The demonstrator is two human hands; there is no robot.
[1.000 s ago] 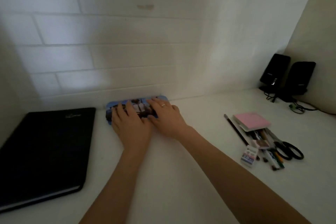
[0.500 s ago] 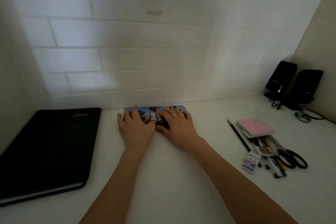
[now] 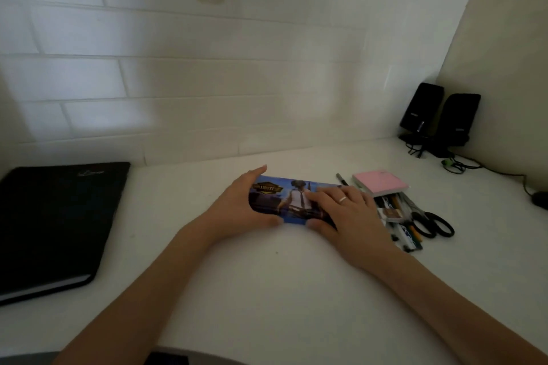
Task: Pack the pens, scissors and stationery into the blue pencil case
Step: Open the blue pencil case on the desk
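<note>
The blue pencil case (image 3: 284, 198), with a printed picture on its closed lid, lies flat on the white desk. My left hand (image 3: 237, 210) grips its left end, thumb at the front edge and fingers over the far edge. My right hand (image 3: 347, 213) covers its right end, fingers on the lid, thumb at the front edge. Just right of the case lie a pink sticky-note pad (image 3: 381, 182), black scissors (image 3: 433, 224), a black pen (image 3: 341, 179) and a heap of pens and small stationery (image 3: 400, 225).
A black folder (image 3: 56, 222) lies at the left of the desk. Two black speakers (image 3: 439, 115) with cables stand in the back right corner. A dark mouse (image 3: 539, 198) shows at the right edge. A white tiled wall runs behind the desk.
Both hands have drawn the case from the wall toward me and to the right, closer to the stationery. My grip shifted from flat on the lid to holding its two ends.
</note>
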